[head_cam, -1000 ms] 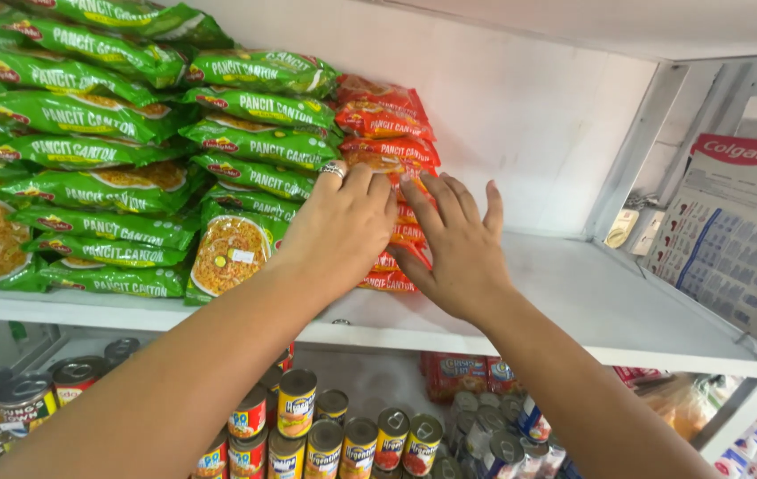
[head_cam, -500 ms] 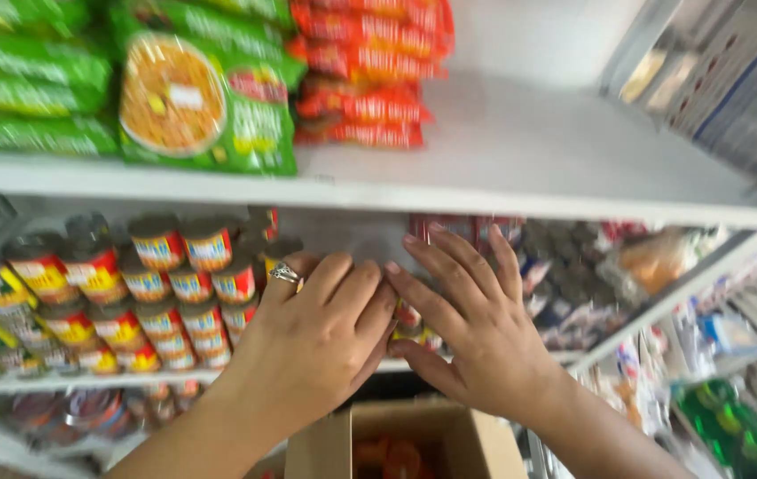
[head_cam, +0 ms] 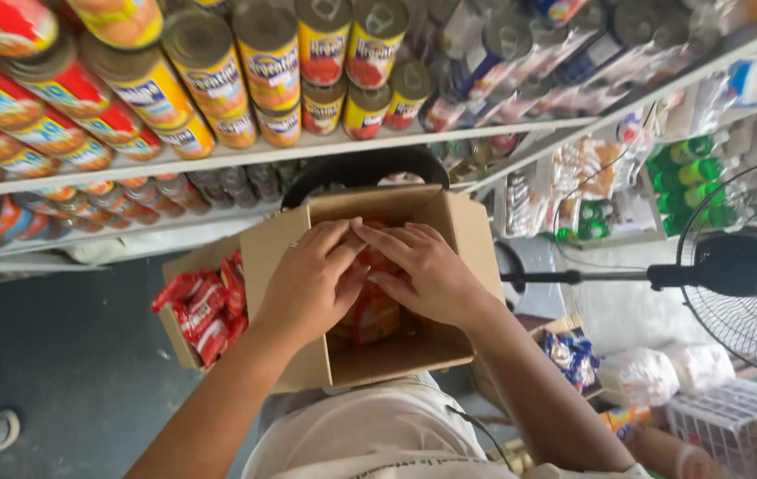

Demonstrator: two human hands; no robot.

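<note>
Shop shelves of cans now sit above; both hands, left hand (head_cam: 307, 284) and right hand (head_cam: 427, 275), have dropped into the box (head_cam: 396, 350), fingers curled on red packets (head_cam: 369, 315)

Both hands hide most of the red packets (head_cam: 369, 315) in box (head_cam: 396, 355); fan (head_cam: 751, 266) cut off at rt edge.

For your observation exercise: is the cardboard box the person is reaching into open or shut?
Open. The cardboard box has its flaps folded outward, and both the left hand and right hand reach inside onto the orange-red packets.
</note>
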